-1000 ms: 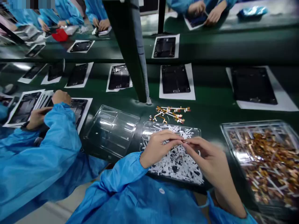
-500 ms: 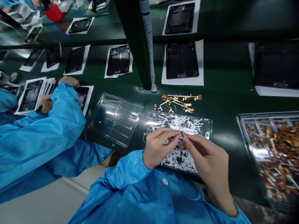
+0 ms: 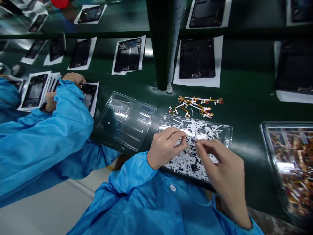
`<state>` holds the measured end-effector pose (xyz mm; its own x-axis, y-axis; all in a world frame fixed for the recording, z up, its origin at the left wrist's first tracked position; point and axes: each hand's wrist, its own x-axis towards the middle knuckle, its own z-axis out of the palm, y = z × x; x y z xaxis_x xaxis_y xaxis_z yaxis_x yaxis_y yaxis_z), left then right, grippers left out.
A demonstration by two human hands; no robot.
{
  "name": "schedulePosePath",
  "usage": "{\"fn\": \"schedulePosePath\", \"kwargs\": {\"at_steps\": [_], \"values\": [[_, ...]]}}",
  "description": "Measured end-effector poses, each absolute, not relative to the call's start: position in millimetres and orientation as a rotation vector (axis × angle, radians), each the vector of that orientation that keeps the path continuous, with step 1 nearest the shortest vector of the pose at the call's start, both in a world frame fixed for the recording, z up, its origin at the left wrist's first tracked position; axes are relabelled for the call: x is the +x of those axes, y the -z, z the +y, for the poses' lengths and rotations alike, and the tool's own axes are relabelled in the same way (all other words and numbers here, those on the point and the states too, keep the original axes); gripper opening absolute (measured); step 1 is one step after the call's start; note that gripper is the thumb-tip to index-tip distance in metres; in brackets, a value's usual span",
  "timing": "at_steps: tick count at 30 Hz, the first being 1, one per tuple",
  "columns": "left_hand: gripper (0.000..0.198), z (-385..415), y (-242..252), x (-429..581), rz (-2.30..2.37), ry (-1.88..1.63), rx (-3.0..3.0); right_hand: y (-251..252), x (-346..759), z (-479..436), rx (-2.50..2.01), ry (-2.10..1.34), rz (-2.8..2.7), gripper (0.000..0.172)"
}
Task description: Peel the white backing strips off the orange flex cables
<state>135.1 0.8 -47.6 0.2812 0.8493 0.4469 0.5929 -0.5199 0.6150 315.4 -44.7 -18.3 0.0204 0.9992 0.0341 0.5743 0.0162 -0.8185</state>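
Left hand (image 3: pixel 165 146) and right hand (image 3: pixel 223 165) pinch, contents unclear, near orange cables (image 3: pixel 194 101), the farthest stretching left to right.

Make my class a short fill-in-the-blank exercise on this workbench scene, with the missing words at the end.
1. The left hand and right hand are above a clear tray of ____ strips.
2. The sleeves of the person are coloured ____.
3. Of the two hands, the ____ one is nearer the tray of brownish parts.
4. The ribbon cables lie on a table coloured ____.

Missing words: white; blue; right; green.
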Motion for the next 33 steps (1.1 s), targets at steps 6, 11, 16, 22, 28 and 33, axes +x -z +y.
{"fn": "schedulePosePath", "kwargs": {"at_steps": [6,11,16,22,28,33], "values": [[0.027,-1.2,43.0,133.3,1.091,-0.948,1.709,24.9,329.9,-40.4,-1.626,-1.111,-1.583,0.016],[0.015,-2.6,39.6,142.3,1.152,-1.046,1.658,32.3,331.7,-41.3,-1.590,-1.225,-1.440,0.017],[0.016,-7.4,43.6,142.8,1.174,-1.215,2.057,33.5,338.2,-44.2,-1.572,-1.273,-1.301,0.015],[0.016,-12.1,52.2,148.7,1.143,-1.115,2.460,33.7,335.8,-45.3,-1.530,-1.315,-1.235,0.019],[0.012,-12.4,54.6,151.8,1.228,-1.104,2.521,37.7,334.2,-45.9,-1.532,-1.318,-1.249,0.024],[0.008,-11.6,55.9,151.4,1.267,-1.096,2.531,38.0,331.3,-44.5,-1.556,-1.339,-1.258,0.024]]}}
